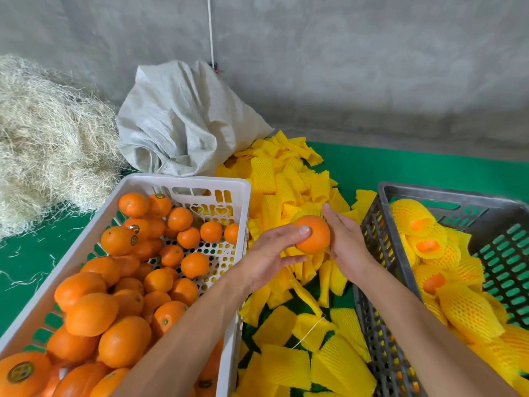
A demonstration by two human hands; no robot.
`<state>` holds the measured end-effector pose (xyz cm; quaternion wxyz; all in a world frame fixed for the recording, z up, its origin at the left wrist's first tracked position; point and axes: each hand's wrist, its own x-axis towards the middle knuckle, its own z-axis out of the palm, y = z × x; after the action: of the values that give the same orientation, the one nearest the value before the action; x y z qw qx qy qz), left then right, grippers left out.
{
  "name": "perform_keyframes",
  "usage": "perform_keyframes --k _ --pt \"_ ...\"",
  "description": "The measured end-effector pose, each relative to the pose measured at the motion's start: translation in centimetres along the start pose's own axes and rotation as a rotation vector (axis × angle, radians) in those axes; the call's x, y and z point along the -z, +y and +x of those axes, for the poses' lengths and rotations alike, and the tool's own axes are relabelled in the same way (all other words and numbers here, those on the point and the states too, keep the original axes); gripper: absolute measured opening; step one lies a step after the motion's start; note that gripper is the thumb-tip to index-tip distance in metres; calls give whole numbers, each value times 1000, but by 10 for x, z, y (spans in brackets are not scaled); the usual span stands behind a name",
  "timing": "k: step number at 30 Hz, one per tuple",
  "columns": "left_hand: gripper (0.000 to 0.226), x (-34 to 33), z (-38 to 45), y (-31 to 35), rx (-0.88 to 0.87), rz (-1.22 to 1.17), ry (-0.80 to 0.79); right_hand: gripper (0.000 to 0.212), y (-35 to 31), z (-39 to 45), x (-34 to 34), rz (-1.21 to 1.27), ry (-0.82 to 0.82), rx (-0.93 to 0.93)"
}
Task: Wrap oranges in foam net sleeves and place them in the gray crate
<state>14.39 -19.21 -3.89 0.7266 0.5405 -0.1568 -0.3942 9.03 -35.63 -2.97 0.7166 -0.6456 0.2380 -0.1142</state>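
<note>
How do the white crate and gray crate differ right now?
The white crate holds bare oranges; the gray crate holds oranges already in yellow foam net sleeves. The white crate is piled deep at its near end, while much of the gray crate's floor shows. White sits by the left hand, gray by the right hand. Both are slotted plastic on the green surface.

Bright, even, diffuse light from overhead; colours vivid. Shadows soft and faint, mostly under the hands [309,250] and betw. the oranges [134,282]. No hard glare. Wide-angle bend at edges, crate [383,190] rims curve. Wall [343,67] and straw [43,133] slightly soft, smeared.
</note>
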Motion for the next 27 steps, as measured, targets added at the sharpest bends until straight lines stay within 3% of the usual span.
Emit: perform_keyframes --k 4,9,12,14,17,22,25,27 --pt "109 -1 3 -7 -7 117 144 54 6 2 2 -137 65 134" --pt "93 0 10 -7 48 34 236 42 8 1 1 -484 231 415" --pt "86 -2 11 -6 44 87 317 37 10 -2 -1 -567 273 514" --pt "84 -3 10 -8 55 193 372 35 8 -4 -2 -606 278 552" --pt "57 -4 12 -13 36 449 432 28 4 -11 -6 -705 285 675" --pt "66 -3 12 -21 -52 683 491 29 6 -22 -21 -992 294 991" --pt "60 0 13 -25 -47 682 510 33 8 -22 -23 -1087 230 1133" --pt "46 -1 13 -23 3 528 487 32 8 -20 -22 -973 99 1093"
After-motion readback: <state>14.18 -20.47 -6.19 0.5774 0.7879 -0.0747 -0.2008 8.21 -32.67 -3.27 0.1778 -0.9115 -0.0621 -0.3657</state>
